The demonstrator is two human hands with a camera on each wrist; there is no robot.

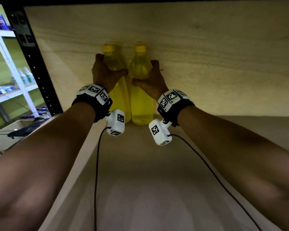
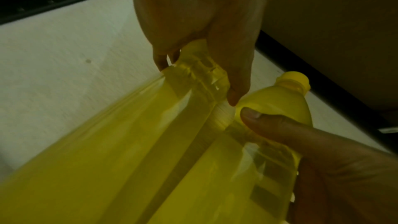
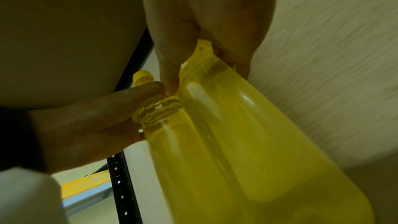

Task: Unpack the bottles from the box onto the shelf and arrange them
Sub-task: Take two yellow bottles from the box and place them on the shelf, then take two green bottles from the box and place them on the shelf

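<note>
Two yellow bottles with yellow caps stand upright side by side at the back of the shelf [image 1: 140, 164]. My left hand [image 1: 108, 68] grips the left bottle [image 1: 119, 97] round its shoulder. My right hand [image 1: 148, 75] grips the right bottle [image 1: 141, 104] the same way. The bottles almost touch. In the left wrist view my left hand [image 2: 200, 60] curls round the left bottle [image 2: 107, 142], with the right bottle [image 2: 273, 98] and right thumb beside it. In the right wrist view my right hand [image 3: 204, 60] holds the right bottle [image 3: 258, 134] next to the left bottle [image 3: 172, 151]. The box is out of sight.
A plywood back wall [image 1: 207, 55] stands right behind the bottles. A black perforated post [image 1: 35, 64] borders the shelf on the left. Beyond it, a white rack [image 1: 25, 75] carries other bottles. The shelf board runs on to the right of the bottles.
</note>
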